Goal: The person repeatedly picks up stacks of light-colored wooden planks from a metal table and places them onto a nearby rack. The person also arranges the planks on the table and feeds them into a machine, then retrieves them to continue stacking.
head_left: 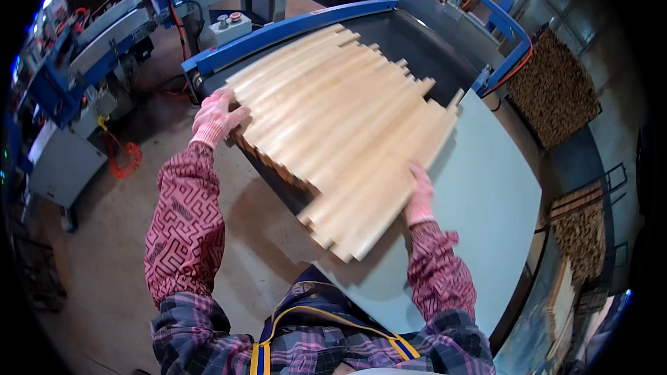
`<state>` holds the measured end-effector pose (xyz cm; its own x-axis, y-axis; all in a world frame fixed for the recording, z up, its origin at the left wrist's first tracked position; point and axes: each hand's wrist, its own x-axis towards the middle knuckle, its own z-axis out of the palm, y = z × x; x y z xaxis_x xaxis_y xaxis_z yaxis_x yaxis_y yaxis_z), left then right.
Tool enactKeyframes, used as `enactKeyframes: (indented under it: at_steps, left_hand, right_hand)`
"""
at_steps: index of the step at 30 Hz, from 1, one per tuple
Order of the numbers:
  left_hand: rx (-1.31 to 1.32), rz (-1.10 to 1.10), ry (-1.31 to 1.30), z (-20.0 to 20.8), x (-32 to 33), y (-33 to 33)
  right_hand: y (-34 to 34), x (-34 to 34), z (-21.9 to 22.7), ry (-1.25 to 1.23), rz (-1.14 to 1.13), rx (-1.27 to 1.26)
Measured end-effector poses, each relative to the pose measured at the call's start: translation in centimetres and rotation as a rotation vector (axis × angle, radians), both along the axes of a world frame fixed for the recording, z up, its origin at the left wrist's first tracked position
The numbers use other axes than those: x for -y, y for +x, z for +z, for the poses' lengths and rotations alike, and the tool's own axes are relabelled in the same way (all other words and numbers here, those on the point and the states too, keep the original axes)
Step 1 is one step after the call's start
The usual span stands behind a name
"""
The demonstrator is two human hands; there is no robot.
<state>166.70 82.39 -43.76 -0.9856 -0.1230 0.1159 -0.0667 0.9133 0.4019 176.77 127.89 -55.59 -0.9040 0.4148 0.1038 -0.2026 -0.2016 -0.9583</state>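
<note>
A wide layer of pale wooden strips (pixel 340 125), lying side by side with uneven ends, spans the dark conveyor belt and the edge of the pale table. My left hand (pixel 217 117), in a pink knit glove, grips the strips at the far left corner, thumb toward their near ends. On the opposite long side, my right hand (pixel 420 194), also gloved, holds the outermost strip near its close end, fingertips against its edge. The undersides of the fingers are hidden. More strip ends (pixel 278 167) show beneath the layer along its near left edge.
A blue conveyor frame (pixel 292 31) runs behind the strips, with a control box (pixel 231 29) beside it. The pale tabletop (pixel 486 201) extends right. Stacks of wood (pixel 554 90) stand at the far right. Left is a machine with a coiled red hose (pixel 125 160).
</note>
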Motion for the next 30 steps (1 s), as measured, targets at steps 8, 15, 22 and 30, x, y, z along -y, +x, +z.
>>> enactKeyframes:
  at_steps: [8, 15, 22, 30]
  left_hand:
    - [-0.184, 0.037, 0.222, -10.0, -10.0, 5.1]
    - [-0.224, -0.149, -0.055, -12.3, -5.2, 0.1]
    - [-0.451, -0.197, 0.266, -4.0, -16.2, 9.9]
    - [-0.03, -1.042, 0.243, -11.1, -54.9, 43.0]
  right_hand:
    - [-2.8, -6.6, 1.0, 0.988, 0.397, 0.775]
    - [9.5, 4.6, -0.9, 0.647, 0.044, 0.218]
    - [41.6, 6.1, -2.5, 0.523, 0.258, 0.451]
    - [73.3, -2.9, -8.8, 0.215, -0.108, 0.893]
